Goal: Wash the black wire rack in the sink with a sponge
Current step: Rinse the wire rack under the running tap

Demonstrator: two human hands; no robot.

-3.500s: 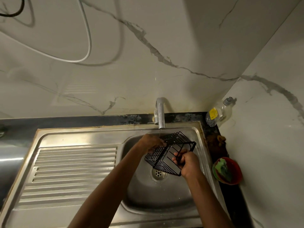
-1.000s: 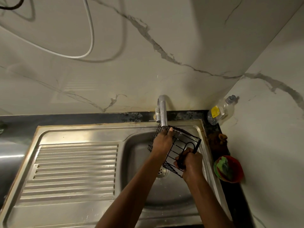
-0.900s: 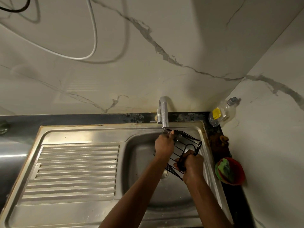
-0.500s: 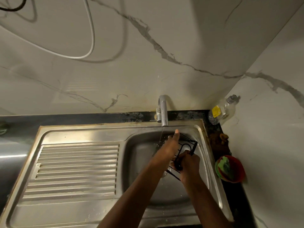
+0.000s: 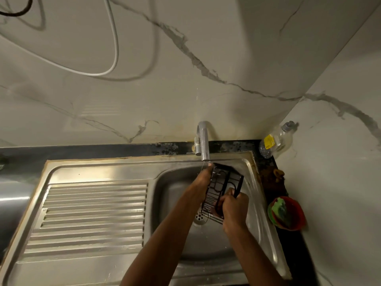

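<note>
Head view: black wire rack (image 5: 223, 190) held over the sink (image 5: 175, 203) basin, just under the tap (image 5: 203, 141).
Rack is thin dark wire, a grid of bars, tilted on edge above the drain (image 5: 200, 217). Red bowl (image 5: 292, 215) on the counter at right holds a green sponge (image 5: 281, 209); clear bottle (image 5: 275, 140) stands in the corner. Right hand (image 5: 233, 209) grips the rack's near edge, fingers curled round the wire. Left hand (image 5: 203, 177) lies against its far left side, fingers extended; grasp cannot be told.
</note>
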